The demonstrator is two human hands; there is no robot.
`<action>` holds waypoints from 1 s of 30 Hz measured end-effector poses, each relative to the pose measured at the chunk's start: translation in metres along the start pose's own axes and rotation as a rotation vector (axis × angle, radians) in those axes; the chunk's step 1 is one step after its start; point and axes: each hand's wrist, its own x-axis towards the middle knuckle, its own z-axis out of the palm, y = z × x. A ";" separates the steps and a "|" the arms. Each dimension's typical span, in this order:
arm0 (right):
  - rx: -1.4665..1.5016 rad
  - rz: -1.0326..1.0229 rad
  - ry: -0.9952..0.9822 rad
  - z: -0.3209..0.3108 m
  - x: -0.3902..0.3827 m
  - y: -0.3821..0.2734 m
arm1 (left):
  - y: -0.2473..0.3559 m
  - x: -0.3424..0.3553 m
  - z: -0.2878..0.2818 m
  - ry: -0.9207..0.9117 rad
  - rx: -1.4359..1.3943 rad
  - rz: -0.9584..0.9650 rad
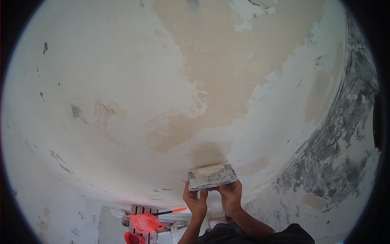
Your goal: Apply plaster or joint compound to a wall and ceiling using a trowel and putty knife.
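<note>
My left hand (196, 203) and my right hand (231, 198) grip the lower edge of a flat plastering trowel (212, 181) from both sides. Its face is grey and crusted with dried plaster. Along the trowel's upper edge lies a lump of pale putty (210, 170). The blade is at the wall (122, 61), just below a damp beige patch (209, 153); I cannot tell whether its edge touches. Larger beige patches of filler (227, 73) spread over the white wall above. The handle, if there is one, is hidden by the blade and my hands.
Lower left stands a slatted wooden bench (137, 210) with a red plastic bag (147, 223) and a tool with a black and orange handle (170, 211). A red bucket (134, 238) is nearby. To the right, another wall surface (325, 175) is rough and blotched grey.
</note>
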 end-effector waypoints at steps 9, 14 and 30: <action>0.000 -0.056 0.037 0.011 0.005 0.002 | -0.002 0.010 0.001 -0.010 0.034 0.025; 0.008 -0.092 0.016 0.016 0.010 -0.002 | 0.009 0.017 0.011 -0.025 0.007 0.071; 0.139 -0.263 -0.130 0.059 0.038 -0.057 | 0.059 0.048 0.063 -0.066 -0.135 0.252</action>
